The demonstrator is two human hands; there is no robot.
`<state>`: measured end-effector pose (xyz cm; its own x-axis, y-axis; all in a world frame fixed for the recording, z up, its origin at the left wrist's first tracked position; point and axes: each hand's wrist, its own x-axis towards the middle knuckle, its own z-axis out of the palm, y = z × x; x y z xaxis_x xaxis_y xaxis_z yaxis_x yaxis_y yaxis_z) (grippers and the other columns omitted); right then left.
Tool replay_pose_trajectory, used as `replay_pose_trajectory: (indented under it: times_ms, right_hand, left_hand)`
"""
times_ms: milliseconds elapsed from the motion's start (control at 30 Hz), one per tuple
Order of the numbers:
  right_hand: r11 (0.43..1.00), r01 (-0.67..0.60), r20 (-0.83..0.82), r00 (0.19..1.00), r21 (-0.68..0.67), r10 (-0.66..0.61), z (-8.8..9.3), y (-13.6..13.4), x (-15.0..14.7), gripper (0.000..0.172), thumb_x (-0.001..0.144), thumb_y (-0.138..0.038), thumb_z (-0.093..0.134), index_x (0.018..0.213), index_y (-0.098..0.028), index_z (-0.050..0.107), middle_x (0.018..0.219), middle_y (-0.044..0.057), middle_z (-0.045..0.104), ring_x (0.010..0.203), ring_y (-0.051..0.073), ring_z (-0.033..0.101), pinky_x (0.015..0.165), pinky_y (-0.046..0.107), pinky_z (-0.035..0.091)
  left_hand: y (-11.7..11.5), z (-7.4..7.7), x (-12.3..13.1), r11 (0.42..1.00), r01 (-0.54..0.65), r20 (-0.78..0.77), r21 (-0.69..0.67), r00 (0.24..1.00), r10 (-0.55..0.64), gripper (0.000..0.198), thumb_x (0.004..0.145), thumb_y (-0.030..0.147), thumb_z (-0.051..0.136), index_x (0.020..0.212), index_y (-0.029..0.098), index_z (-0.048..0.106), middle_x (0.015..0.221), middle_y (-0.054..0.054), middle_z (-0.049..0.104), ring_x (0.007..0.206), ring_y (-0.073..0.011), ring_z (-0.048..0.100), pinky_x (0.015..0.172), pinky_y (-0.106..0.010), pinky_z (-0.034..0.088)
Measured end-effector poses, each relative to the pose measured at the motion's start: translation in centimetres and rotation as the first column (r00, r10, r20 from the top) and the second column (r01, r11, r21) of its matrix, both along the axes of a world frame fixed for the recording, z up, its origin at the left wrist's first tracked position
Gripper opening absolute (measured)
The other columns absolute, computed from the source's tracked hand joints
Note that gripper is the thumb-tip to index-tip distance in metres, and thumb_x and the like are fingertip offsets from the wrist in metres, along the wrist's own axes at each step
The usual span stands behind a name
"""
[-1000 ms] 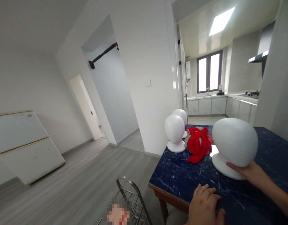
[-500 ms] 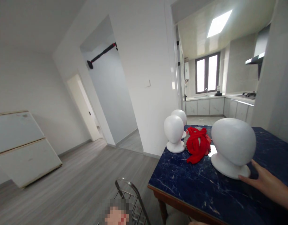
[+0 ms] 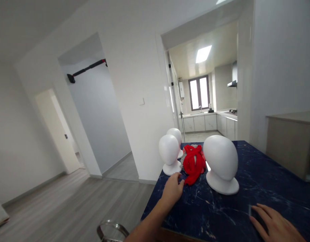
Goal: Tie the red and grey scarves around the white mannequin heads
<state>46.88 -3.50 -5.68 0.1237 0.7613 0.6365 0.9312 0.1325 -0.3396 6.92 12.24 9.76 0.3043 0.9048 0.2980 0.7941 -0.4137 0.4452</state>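
Note:
My left hand (image 3: 172, 189) reaches over the dark blue table, just in front of the base of a white mannequin head (image 3: 169, 151). Its thumb and fingers are apart, and nothing shows between them. Right beside the fingertips lies a red knitted scarf (image 3: 194, 165), bundled over something grey. At the lower right, my right hand (image 3: 274, 223) grips a dark flat object (image 3: 259, 216), mostly hidden by the fingers and too unclear to name. A larger-looking white mannequin head (image 3: 220, 161) stands between my hands, touched by neither.
Another white mannequin head (image 3: 175, 137) stands behind the left one. The blue marbled table (image 3: 235, 215) has its left edge under my left forearm. A metal rack's curved handle (image 3: 111, 227) rises beside it. At right is a wooden cabinet (image 3: 287, 144); a kitchen lies beyond the doorway.
My right hand has left the base of the nearer mannequin head and now grips a dark flat object. My left hand has come up over the table beside the scarf. The view has swung right.

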Motion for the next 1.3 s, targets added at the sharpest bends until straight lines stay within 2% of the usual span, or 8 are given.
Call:
replay_pose_trajectory:
  times_ms: [100, 200, 367, 533, 700, 867, 1100, 1300]
  right_hand:
    - [0.998, -0.036, 0.005, 0.999, -0.05, 0.037, 0.8, -0.6, -1.0, 0.038, 0.082, -0.044, 0.064, 0.113, -0.028, 0.081, 0.129, 0.013, 0.077, 0.123, 0.043, 0.069, 0.104, 0.061, 0.058]
    - [0.998, 0.036, -0.016, 0.999, -0.044, -0.037, 1.3, -0.6, -1.6, 0.039, 0.089, -0.047, 0.062, 0.117, -0.025, 0.078, 0.128, 0.013, 0.077, 0.121, 0.04, 0.071, 0.106, 0.057, 0.057]
    - [0.989, 0.149, 0.004, 0.989, -0.007, -0.149, 1.3, -0.1, -2.7, 0.044, 0.096, -0.051, 0.058, 0.122, -0.02, 0.075, 0.127, 0.014, 0.077, 0.119, 0.038, 0.072, 0.106, 0.057, 0.057]
    - [0.985, 0.173, -0.006, 0.985, -0.012, -0.173, 1.8, -0.2, -3.3, 0.045, 0.099, -0.05, 0.056, 0.129, -0.019, 0.071, 0.129, 0.015, 0.077, 0.12, 0.036, 0.072, 0.106, 0.054, 0.057]
    - [0.984, 0.176, -0.002, 0.984, 0.006, -0.176, 2.3, -0.6, -3.8, 0.049, 0.101, -0.051, 0.053, 0.137, -0.02, 0.064, 0.133, 0.015, 0.074, 0.123, 0.036, 0.07, 0.108, 0.054, 0.055]
    - [0.981, 0.195, 0.021, 0.981, -0.006, -0.195, 2.7, -0.9, -4.1, 0.054, 0.103, -0.051, 0.049, 0.145, -0.018, 0.057, 0.136, 0.017, 0.072, 0.124, 0.035, 0.07, 0.107, 0.053, 0.055]
    - [0.985, 0.17, 0.009, 0.985, -0.02, -0.17, 3.2, -0.9, -4.1, 0.053, 0.103, -0.049, 0.049, 0.141, -0.014, 0.06, 0.135, 0.019, 0.072, 0.122, 0.036, 0.07, 0.106, 0.054, 0.055]
    - [0.995, 0.091, -0.15, 0.984, -0.027, -0.094, 4.6, -1.0, -4.3, 0.045, 0.101, -0.048, 0.051, 0.133, -0.018, 0.065, 0.129, 0.015, 0.074, 0.119, 0.035, 0.071, 0.105, 0.055, 0.055]
  left_hand:
    - [3.1, 0.2, 4.5, 1.0, 0.017, -0.128, -0.008, 0.992, -0.018, 0.03, 0.102, 0.022, 0.051, 0.13, 0.022, 0.064, 0.128, -0.012, 0.073, 0.116, -0.0252, 0.07, 0.101, -0.034, 0.051]
    - [5.3, 0.4, 7.2, 0.999, 0.035, -0.237, -0.018, 0.971, -0.038, 0.03, 0.098, 0.012, 0.051, 0.121, 0.021, 0.068, 0.13, -0.014, 0.067, 0.116, -0.0264, 0.068, 0.099, -0.037, 0.051]
    - [7.4, 0.5, 8.4, 0.999, 0.037, -0.298, -0.028, 0.954, -0.043, 0.021, 0.097, 0.014, 0.053, 0.101, 0.017, 0.074, 0.127, -0.016, 0.065, 0.111, -0.0281, 0.067, 0.095, -0.039, 0.052]
    - [9.1, 1.8, 8.3, 0.998, 0.068, -0.195, -0.017, 0.978, -0.07, 0.014, 0.087, 0.01, 0.063, 0.093, 0.018, 0.073, 0.122, -0.012, 0.069, 0.108, -0.0244, 0.068, 0.095, -0.034, 0.05]
    - [10.3, 5.5, 8.2, 0.993, 0.113, 0.021, -0.015, 0.993, -0.113, 0.007, 0.089, 0.018, 0.066, 0.095, 0.018, 0.07, 0.103, -0.008, 0.076, 0.101, -0.0237, 0.069, 0.092, -0.032, 0.049]
    - [10.0, 9.0, 7.8, 0.983, 0.178, 0.289, -0.039, 0.944, -0.16, 0.001, 0.091, 0.021, 0.063, 0.09, 0.021, 0.064, 0.08, -0.001, 0.073, 0.082, -0.0187, 0.068, 0.081, -0.029, 0.05]
    - [7.8, 13.8, 7.8, 0.964, 0.265, 0.661, -0.011, 0.726, -0.193, 0.015, 0.1, 0.034, 0.054, 0.094, 0.021, 0.056, 0.069, 0.002, 0.064, 0.066, -0.0147, 0.064, 0.072, -0.027, 0.053]
    - [3.9, 21.0, 7.1, 0.909, 0.407, 0.782, 0.092, 0.535, -0.318, 0.036, 0.092, 0.033, 0.068, 0.124, 0.018, 0.06, 0.088, -0.002, 0.073, 0.057, -0.0078, 0.053, 0.068, -0.026, 0.055]
